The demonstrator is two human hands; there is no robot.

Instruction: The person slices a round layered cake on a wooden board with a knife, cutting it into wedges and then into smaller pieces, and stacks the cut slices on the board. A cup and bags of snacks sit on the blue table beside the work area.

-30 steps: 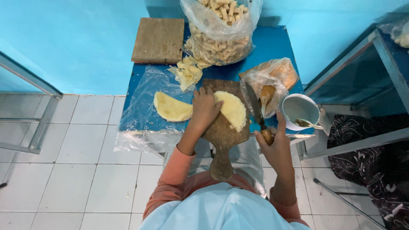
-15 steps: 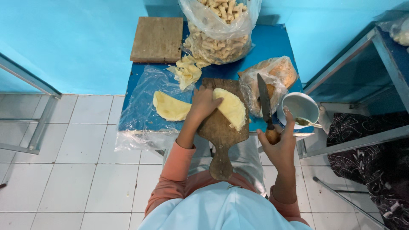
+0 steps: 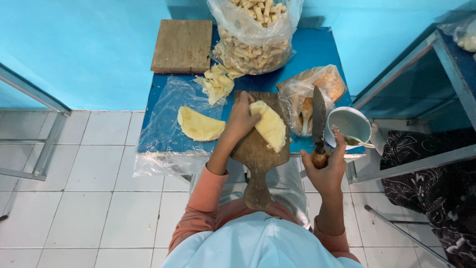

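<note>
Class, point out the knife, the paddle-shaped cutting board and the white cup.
knife (image 3: 319, 115), head view, on the flat of its blade.
cutting board (image 3: 258, 191), head view, on its handle.
white cup (image 3: 349, 124), head view, on its inner wall.
</note>
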